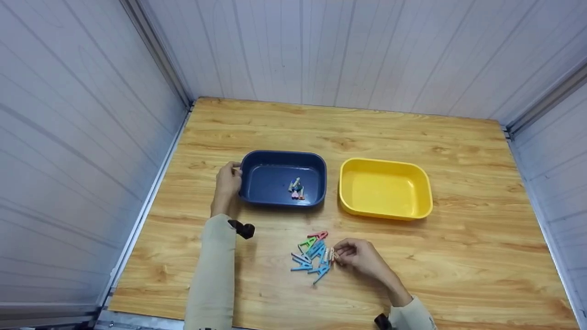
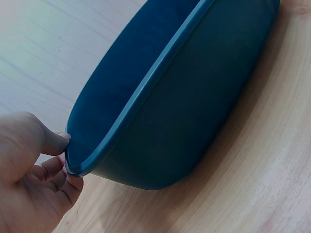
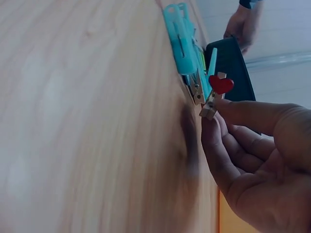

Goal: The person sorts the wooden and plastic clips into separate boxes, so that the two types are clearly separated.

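Close in, the right hand (image 1: 362,257) pinches a wooden clip (image 3: 209,108) with a red heart (image 3: 222,84) between thumb and forefinger, just above or on the wooden surface (image 1: 275,293); which of the two, I cannot tell. The held clip is at the right edge of a loose pile of plastic clips (image 1: 316,249), mostly blue, with its long axis seemingly pointing roughly away from the person. From this hand, the dark blue tub (image 1: 266,181) lies farther off and to the left, the yellow tub (image 1: 380,188) farther off and slightly right. The right hand is much nearer the pile than the left hand (image 1: 228,181), which grips the blue tub's left end at the rim. In that tub, a few small clips (image 1: 295,195) lie bunched toward the right; the yellow tub's floor shows plainly. Pale panelled walls (image 1: 321,55) stand behind.
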Demonstrator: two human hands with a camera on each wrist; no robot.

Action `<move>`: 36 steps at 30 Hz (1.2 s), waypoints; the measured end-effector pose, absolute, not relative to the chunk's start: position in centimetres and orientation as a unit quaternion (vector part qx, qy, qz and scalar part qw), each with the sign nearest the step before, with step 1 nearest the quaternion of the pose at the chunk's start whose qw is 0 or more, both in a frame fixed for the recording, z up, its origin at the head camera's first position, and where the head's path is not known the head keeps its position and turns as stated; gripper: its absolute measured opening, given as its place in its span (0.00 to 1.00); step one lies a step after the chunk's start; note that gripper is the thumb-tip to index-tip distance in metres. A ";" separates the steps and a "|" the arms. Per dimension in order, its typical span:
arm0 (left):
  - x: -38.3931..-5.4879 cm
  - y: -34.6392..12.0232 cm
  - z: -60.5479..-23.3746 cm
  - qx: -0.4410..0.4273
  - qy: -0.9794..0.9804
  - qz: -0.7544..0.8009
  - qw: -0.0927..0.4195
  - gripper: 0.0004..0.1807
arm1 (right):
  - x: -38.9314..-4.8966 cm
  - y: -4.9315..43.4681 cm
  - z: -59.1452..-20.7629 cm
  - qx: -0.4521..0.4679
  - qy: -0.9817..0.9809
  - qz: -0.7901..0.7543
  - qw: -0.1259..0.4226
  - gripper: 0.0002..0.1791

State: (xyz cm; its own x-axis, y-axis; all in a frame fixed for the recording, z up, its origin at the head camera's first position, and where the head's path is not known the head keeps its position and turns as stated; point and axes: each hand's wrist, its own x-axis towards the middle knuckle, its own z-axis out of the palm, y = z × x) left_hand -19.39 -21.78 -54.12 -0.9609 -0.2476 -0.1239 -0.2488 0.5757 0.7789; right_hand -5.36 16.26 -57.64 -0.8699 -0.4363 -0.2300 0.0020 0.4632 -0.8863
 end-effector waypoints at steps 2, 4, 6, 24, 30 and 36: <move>-19.4 -21.8 -54.1 -0.141 0.889 0.436 0.001 0.18 | -5.4 16.2 -57.6 -0.131 0.823 -0.506 0.221 0.11; -19.3 -21.8 -54.1 -0.142 0.890 0.433 0.000 0.18 | -5.5 16.2 -57.6 -0.130 0.822 -0.509 0.221 0.12; -19.3 -21.7 -54.2 -0.141 0.890 0.433 -0.001 0.18 | -5.5 16.2 -57.6 -0.130 0.822 -0.508 0.222 0.12; -19.4 -21.7 -54.0 -0.144 0.886 0.441 0.001 0.17 | -5.4 15.4 -55.8 -0.183 0.858 -0.441 0.188 0.09; -19.4 -21.7 -54.0 -0.147 0.883 0.447 0.007 0.17 | -5.2 15.1 -55.2 -0.224 0.892 -0.365 0.142 0.09; -19.4 -21.7 -54.2 -0.144 0.885 0.444 -0.002 0.17 | -5.2 15.1 -55.0 -0.242 0.911 -0.309 0.128 0.08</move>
State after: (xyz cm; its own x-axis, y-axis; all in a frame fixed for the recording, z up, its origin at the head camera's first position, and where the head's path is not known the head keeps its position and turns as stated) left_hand -19.43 -21.72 -54.19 -0.9585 -0.2567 -0.1238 -0.2527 0.5650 0.7854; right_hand -5.18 15.06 -54.95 -0.8496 -0.5207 -0.0836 -0.3621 0.6912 -0.6255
